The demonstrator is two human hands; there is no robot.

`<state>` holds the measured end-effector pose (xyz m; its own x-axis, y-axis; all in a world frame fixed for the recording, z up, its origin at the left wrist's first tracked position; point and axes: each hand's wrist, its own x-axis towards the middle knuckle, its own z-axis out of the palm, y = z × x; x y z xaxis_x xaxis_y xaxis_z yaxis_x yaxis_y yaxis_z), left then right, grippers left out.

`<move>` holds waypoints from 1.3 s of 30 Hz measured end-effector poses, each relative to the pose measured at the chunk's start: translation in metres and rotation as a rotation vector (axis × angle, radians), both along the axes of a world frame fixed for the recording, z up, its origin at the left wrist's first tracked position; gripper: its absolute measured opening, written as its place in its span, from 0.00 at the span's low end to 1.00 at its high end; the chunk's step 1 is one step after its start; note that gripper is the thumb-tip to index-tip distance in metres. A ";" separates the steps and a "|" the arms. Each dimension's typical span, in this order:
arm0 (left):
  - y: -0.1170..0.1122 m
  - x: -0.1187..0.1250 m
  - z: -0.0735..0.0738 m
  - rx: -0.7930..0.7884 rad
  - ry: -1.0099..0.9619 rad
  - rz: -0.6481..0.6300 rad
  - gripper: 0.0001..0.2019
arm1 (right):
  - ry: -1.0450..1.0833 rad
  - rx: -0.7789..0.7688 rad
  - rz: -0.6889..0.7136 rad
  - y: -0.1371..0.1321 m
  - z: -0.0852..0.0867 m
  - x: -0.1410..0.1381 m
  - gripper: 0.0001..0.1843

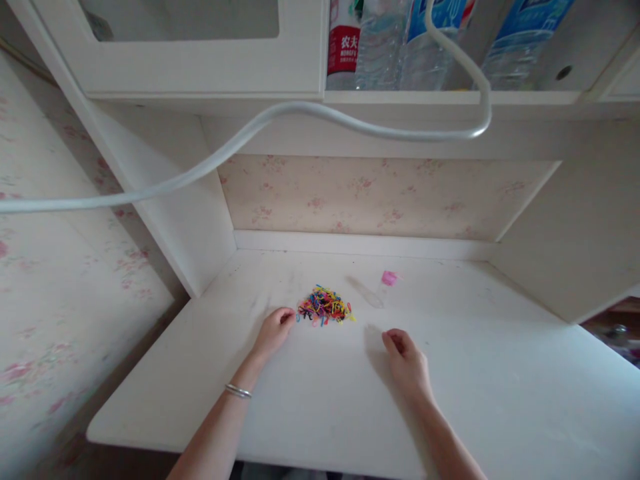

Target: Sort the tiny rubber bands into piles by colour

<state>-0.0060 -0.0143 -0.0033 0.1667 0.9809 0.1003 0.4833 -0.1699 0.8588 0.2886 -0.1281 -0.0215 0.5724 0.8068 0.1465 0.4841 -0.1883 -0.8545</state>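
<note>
A heap of small, brightly coloured rubber bands (325,305) lies on the white desk, with a few loose ones around its edge. At the heap's left side is my left hand (275,328), its fingers pinched together right beside a small blue band; whether something is between the fingertips is too small to tell. My right hand (407,363) is held to the right and nearer the front edge, apart from the heap. Its fingers are curled with thumb and forefinger together, and anything inside them is hidden. A silver bangle (238,391) circles my left wrist.
Behind the heap, to the right, a small pink item (389,278) lies by something see-through. A white cable (300,109) loops across the view above the desk (320,400). Plastic bottles (383,50) stand on the shelf overhead. Side panels (565,247) flank the desk.
</note>
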 end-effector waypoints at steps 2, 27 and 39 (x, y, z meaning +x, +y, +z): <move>-0.001 0.002 -0.003 0.033 0.032 -0.016 0.14 | -0.171 -0.064 0.148 -0.003 0.005 -0.011 0.16; 0.029 0.073 -0.027 0.429 0.561 -0.064 0.31 | -0.667 -0.169 0.357 0.052 0.022 -0.047 0.17; 0.041 0.079 -0.017 0.401 0.425 -0.070 0.29 | -0.623 -0.103 0.355 0.080 0.020 -0.046 0.14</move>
<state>0.0731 0.0263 -0.0202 0.3364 0.8653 0.3717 0.7472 -0.4855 0.4538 0.2423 -0.0479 -0.0020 0.1087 0.9559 0.2730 0.9222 0.0056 -0.3867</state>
